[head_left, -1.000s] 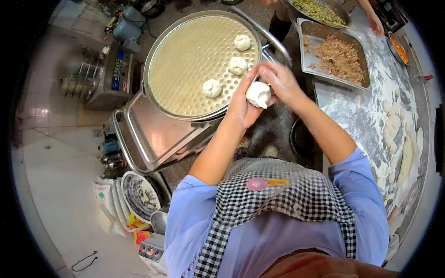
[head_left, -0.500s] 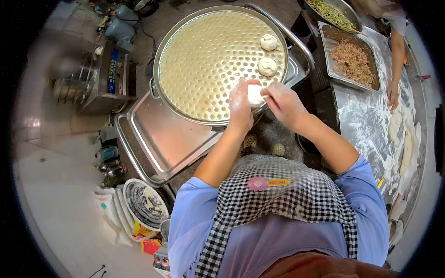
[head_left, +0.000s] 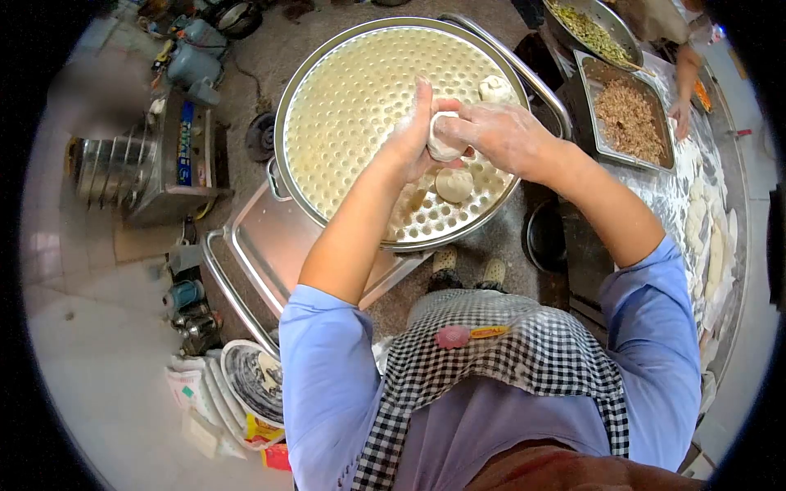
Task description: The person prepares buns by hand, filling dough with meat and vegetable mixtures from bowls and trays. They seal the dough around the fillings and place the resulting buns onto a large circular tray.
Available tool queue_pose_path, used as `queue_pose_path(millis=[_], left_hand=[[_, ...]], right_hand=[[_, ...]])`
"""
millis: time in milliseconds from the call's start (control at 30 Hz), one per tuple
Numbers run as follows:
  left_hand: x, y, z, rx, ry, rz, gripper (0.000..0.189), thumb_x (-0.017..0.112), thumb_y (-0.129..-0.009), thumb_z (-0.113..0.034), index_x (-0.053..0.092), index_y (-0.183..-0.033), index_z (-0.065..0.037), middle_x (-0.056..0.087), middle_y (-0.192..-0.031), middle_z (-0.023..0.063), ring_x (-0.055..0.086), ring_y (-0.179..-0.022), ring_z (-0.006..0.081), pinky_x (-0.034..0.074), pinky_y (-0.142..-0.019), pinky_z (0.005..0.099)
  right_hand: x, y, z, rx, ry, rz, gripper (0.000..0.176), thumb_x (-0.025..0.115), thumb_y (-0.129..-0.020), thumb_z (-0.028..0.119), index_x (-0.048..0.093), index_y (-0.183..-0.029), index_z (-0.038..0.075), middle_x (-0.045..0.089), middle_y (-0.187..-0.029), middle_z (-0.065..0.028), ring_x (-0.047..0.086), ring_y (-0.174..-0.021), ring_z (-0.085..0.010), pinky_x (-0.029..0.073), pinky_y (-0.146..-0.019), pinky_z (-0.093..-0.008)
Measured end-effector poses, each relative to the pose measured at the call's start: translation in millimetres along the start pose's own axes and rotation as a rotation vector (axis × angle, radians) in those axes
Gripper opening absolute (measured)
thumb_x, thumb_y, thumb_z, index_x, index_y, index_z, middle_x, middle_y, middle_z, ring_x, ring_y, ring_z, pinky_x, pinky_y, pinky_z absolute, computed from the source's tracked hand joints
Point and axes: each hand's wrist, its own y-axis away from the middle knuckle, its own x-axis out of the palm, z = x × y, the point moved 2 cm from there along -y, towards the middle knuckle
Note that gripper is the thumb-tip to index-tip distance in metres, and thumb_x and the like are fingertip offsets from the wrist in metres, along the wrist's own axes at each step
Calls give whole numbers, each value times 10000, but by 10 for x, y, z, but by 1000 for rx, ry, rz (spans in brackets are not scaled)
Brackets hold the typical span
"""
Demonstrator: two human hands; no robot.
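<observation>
A round white dough bun [head_left: 446, 137] is held between my two hands above the perforated round steamer tray [head_left: 340, 114]. My left hand [head_left: 412, 135] cups its left side, with the thumb pointing up. My right hand [head_left: 509, 137] closes over the right side, fingers pressing on the dough. Flour dusts both hands. Another pleated bun [head_left: 495, 88] sits near the tray's right rim, just beyond my right hand. A smooth, pale round dough piece [head_left: 454, 185] shows on the tray below my hands.
A steel trolley [head_left: 278, 233] stands under the tray. To the right, a floured worktable [head_left: 634, 192] bears a pan of minced filling [head_left: 629, 114], a bowl of chopped greens [head_left: 589, 31] and dough strips [head_left: 716, 254]. Another person's hand [head_left: 681, 114] is beside it. Gas cylinders [head_left: 195, 61] stand at left.
My hands have moved forward from the tray's near edge to farther over it, holding a bun. A pale dough piece now shows below them. The other person's hand has moved away from me.
</observation>
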Motion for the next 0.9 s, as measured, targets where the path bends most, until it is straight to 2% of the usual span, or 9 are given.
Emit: queue_pose_path(millis=[133, 233, 300, 333, 400, 500, 600, 700, 900], left_hand=[[-176, -130, -201, 72, -16, 130, 842, 169, -818, -706, 401, -1236, -13, 559, -1103, 169, 605, -937, 263, 564, -604, 368], [-506, -258, -280, 191, -173, -137, 753, 205, -875, -624, 273, -1337, -34, 510, -1164, 215, 616, -860, 264, 557, -639, 338], [-517, -123, -305, 207, -263, -325, 654, 234, -912, -550, 306, -1332, -54, 467, -1232, 210, 581, -957, 253, 511, -797, 334], [-669, -204, -177, 252, -262, -350, 627, 247, -917, -534, 324, -1327, -66, 464, -1236, 203, 574, -974, 256, 506, -809, 351], [-632, -133, -161, 248, -262, -433, 605, 260, -922, -525, 350, -1313, -72, 489, -1211, 168, 557, -978, 228, 491, -809, 334], [-565, -226, -185, 368, -303, -464, 524, 310, -938, -448, 436, -1245, -42, 542, -1110, 134, 548, -956, 192, 461, -805, 314], [-115, -439, -280, 529, -262, -309, 467, 368, -938, -385, 475, -1188, -6, 554, -1035, 118, 555, -904, 188, 475, -767, 314], [792, -670, -221, 604, -377, -80, 418, 425, -928, -341, 498, -1141, 11, 559, -995, 120, 554, -888, 186, 478, -756, 312], [2612, -1225, 920, 326, -529, 470, 242, 536, -889, -169, 547, -1058, 2, 582, -869, 62, 559, -770, 131, 483, -699, 275]], right_hand=[[-102, -212, -134, 47, -138, -38, 216, 517, -812, 142, 509, -1021, 90, 611, -952, -139, 616, -788, -294, 496, -641, -385], [1, -336, -316, 155, -160, -63, 193, 471, -831, 134, 541, -1000, 70, 613, -940, -141, 610, -801, -303, 488, -674, -380], [182, -382, -366, 403, -201, 97, 148, 472, -860, 118, 531, -941, 10, 587, -803, -150, 583, -740, -249, 476, -613, -320], [560, -278, -567, 377, -306, -23, 171, 433, -884, 124, 540, -903, -8, 591, -800, -137, 570, -731, -212, 483, -612, -301], [805, -198, -520, 503, -283, 162, 195, 399, -886, 131, 557, -891, 16, 601, -797, -156, 600, -759, -237, 494, -607, -327], [1134, -50, -612, 342, -119, -3, 259, 411, -856, 94, 520, -1084, 37, 587, -744, -165, 618, -666, -292, 504, -572, -386], [624, 404, -451, 529, -263, -91, 429, 452, -866, 154, 397, -1290, 114, 593, -825, -148, 605, -779, -330, 478, -649, -423], [547, 1233, -495, 658, -275, -155, 409, 458, -874, 183, 411, -1277, 135, 594, -870, -139, 595, -820, -340, 463, -676, -433], [734, 3417, -125, 1048, -322, -223, 359, 491, -874, 213, 442, -1220, 127, 610, -985, -159, 606, -864, -334, 477, -717, -450]])
